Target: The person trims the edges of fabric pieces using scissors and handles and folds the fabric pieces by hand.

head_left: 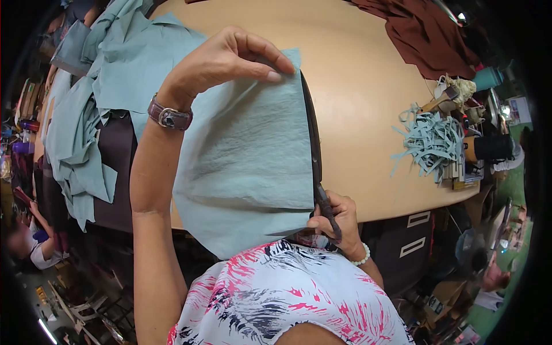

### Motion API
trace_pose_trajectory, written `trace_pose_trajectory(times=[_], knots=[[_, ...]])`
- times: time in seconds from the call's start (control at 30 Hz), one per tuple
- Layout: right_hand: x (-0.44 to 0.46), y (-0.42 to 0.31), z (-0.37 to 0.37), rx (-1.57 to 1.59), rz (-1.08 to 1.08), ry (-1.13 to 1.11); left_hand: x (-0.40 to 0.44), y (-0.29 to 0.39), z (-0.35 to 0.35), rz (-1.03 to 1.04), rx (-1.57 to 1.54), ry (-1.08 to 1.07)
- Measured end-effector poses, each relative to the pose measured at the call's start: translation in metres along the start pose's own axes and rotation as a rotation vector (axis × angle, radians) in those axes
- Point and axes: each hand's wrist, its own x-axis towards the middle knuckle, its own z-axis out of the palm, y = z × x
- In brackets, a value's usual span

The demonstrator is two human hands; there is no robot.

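Note:
A pale blue-green sheet of soft leather-like material (253, 144) hangs in front of me above the table edge. My left hand (247, 57), with a strapped watch on its wrist, pinches the sheet near its top right corner. Fingers of my right hand (339, 221) are wrapped around the dark handles of a large pair of scissors (325, 204). Along the right edge of the sheet runs a long dark blade, pointing away from me. How far apart the two blades stand is hidden behind the sheet.
The tan table (368, 115) curves around me. More blue-green pieces (135, 69) are heaped at the left. On the right lie a pile of thin cut strips (431, 141), a brush (445, 98) and a black cylinder (494, 147). Brown material (422, 37) covers the far right corner.

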Motion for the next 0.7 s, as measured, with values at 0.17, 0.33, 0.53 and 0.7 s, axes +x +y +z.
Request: trace_pose_trajectory(times=[0.17,0.33,0.53,0.7], knots=[[-0.001,0.001,0.000,0.092,-0.055,-0.065,-0.002,0.002,0.002,-0.017,0.000,-0.007],[0.003,0.002,0.000,0.143,-0.063,-0.067,-0.003,0.007,0.008,-0.064,-0.011,-0.018],[0.015,-0.003,0.002,0.009,-0.134,-0.029,-0.002,0.003,0.014,-0.081,-0.001,-0.061],[0.019,-0.004,0.005,-0.027,-0.166,-0.003,-0.002,0.002,0.017,-0.063,0.029,-0.098]])
